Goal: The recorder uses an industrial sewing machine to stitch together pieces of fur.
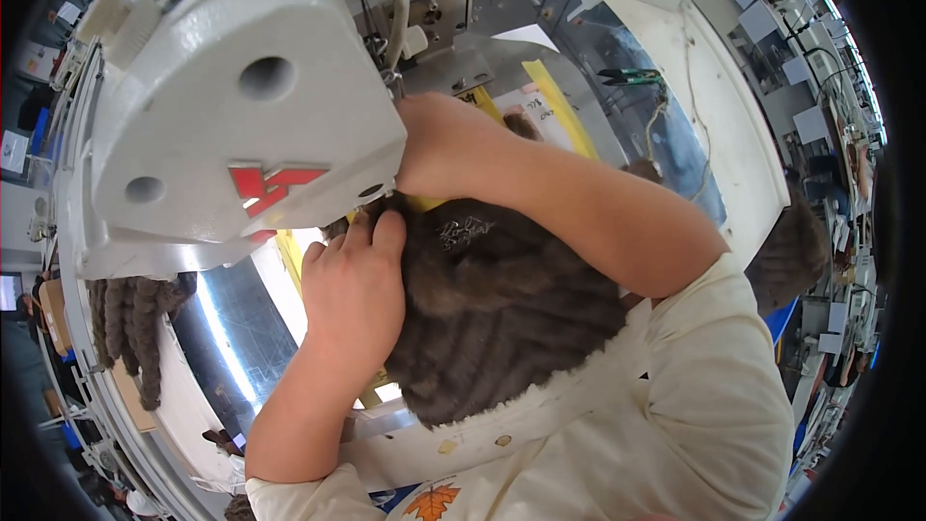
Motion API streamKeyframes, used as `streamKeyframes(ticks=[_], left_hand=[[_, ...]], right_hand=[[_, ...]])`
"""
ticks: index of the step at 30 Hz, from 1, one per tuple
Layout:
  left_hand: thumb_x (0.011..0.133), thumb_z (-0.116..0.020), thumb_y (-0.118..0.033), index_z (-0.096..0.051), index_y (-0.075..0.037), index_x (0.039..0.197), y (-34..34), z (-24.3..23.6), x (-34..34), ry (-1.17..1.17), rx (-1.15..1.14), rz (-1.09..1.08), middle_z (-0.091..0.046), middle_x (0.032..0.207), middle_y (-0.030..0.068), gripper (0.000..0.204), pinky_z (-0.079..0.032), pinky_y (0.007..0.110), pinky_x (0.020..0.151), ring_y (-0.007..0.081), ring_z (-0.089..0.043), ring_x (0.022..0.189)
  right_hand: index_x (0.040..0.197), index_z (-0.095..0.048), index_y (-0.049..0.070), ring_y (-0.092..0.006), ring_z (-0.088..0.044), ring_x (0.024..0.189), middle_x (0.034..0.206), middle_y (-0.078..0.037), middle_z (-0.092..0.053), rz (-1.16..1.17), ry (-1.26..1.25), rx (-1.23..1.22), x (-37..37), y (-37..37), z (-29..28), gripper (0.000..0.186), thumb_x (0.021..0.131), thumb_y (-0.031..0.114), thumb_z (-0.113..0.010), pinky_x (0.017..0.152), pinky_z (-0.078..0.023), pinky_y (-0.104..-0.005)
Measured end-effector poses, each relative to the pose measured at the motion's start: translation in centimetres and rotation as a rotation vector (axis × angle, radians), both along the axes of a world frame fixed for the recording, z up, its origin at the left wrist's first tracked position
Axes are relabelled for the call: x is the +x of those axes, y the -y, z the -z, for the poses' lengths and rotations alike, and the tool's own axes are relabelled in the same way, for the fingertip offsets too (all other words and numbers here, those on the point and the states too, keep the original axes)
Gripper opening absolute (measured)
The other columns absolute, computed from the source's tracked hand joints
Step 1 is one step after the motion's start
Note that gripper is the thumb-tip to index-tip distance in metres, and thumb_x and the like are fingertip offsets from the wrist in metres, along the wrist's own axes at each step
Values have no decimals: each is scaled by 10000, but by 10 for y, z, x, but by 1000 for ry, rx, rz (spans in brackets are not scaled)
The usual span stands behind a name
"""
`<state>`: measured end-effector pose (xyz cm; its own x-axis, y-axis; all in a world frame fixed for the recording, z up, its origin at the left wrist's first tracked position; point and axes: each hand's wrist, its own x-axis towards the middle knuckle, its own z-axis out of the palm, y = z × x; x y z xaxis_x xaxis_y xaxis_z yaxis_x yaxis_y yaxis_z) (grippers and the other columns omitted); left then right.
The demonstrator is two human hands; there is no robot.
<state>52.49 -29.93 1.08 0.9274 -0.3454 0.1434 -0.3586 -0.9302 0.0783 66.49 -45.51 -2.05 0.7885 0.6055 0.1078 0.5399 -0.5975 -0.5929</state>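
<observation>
"Head view: any markings?"
"Red emblem on the white machine, upper left."
"The brown fur?"
"Centre, pale edge facing lower right; long axis unclear. Left hand: fingers together at its upper left, pinch uncertain. Right hand: fingers hidden, can't tell."

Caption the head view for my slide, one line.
Left hand at the edge of brown fur beside a white machine that partly hides the right hand.
</observation>
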Motion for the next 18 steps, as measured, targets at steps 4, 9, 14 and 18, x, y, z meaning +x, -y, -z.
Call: streamKeyframes(ticks=[4, 9, 14, 18], left_hand=[[824, -584, -43, -615, -65, 1034, -2, 3, 1, -3, 14, -18, -726, 1057, 155, 213, -499, 408, 722, 295, -715, 808], [840, -589, -77, -616, -78, 1020, -4, 6, -3, 72, -8, -22, -722, 1012, 131, 182, -511, 395, 706, 274, -721, 785], [847, -562, -56, -596, -40, 1104, -1, 0, -2, -97, -45, -36, -704, 1226, 178, 260, -528, 422, 782, 320, -725, 925], [848, -575, -70, -601, -43, 1099, -2, 2, -3, -84, -45, -36, -716, 1180, 160, 253, -529, 404, 774, 290, -728, 875]], right_hand=[[961, -735, -23, -447, -695, 936, 916, -258, -715, -26, -27, -75, -19, 11, -35, 267, 783, 171, -692, 830, -555, -506], [1086, -722, -15, -419, -667, 1072, 1094, -244, -705, -257, -66, -98, -47, 42, -69, 280, 850, 111, -642, 938, -530, -489], [1192, -699, 40, -376, -662, 1095, 1247, -134, -689, -376, -8, -47, -53, 45, -44, 314, 913, 61, -558, 935, -539, -467], [1188, -709, 55, -312, -691, 1063, 1261, -75, -697, -338, 33, -147, -59, 41, -43, 325, 898, 66, -562, 871, -566, -441]])
